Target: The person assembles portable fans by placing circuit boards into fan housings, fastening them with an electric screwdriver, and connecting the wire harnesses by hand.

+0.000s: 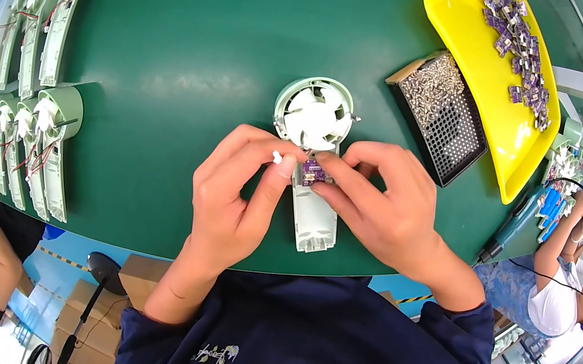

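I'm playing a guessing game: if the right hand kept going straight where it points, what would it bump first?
Probably the purple circuit board by the fingertips of the right hand, with the left hand just beyond, though depth is unclear.

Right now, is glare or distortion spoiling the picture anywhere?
Head view: a soft pale sheen lies on the green tabletop; the white fan looks washed out at its middle; the near table edge bows, and picture corners go black; left hand and right hand look fairly sharp.
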The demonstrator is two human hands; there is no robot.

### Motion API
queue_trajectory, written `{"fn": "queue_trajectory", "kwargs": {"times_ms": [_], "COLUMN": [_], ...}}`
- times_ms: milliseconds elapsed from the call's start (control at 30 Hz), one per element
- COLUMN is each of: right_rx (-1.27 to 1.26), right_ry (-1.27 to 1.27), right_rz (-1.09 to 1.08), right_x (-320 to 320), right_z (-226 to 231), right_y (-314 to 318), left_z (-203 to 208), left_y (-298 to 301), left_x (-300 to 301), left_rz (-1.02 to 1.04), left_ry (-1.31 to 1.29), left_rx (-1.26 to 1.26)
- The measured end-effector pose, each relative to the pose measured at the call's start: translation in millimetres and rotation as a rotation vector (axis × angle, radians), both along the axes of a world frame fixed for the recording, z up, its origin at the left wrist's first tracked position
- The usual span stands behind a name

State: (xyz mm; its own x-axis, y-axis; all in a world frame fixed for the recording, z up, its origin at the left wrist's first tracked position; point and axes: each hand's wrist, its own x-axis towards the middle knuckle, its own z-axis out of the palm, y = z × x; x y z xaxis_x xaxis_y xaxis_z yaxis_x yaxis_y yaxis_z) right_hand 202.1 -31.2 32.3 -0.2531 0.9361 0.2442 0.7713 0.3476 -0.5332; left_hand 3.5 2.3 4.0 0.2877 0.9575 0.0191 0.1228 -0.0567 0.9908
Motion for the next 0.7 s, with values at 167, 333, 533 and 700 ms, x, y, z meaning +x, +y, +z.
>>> {"fn": "queue_trajectory", "kwargs": {"times_ms": [167, 333, 533, 700], "right_rx": [-0.012, 0.044, 0.035, 0.062], "right_ry": [-0.053, -0.124, -0.078, -0.092], "right_rz": [0.024, 0.051, 0.068, 0.040], "right_x": [1.2, 2.4, 3.4, -4.8], "right_z": [2.0, 1.5, -2.4, -5.6], "right_y": [1.2, -0.1, 0.5, -0.2], "left_z": [-2.0, -0.8, 1.4, 1.9], "left_y": [-1.2, -0.5, -0.3, 0.1], "left_x": [2.2, 2.2, 0.7, 0.7], "left_rz": [0.030, 0.017, 0.004, -0.006], "left_ry": [0.037, 0.055, 0.110, 0.159], "left_rx": [0.010, 0.025, 0.056, 0.092]}}
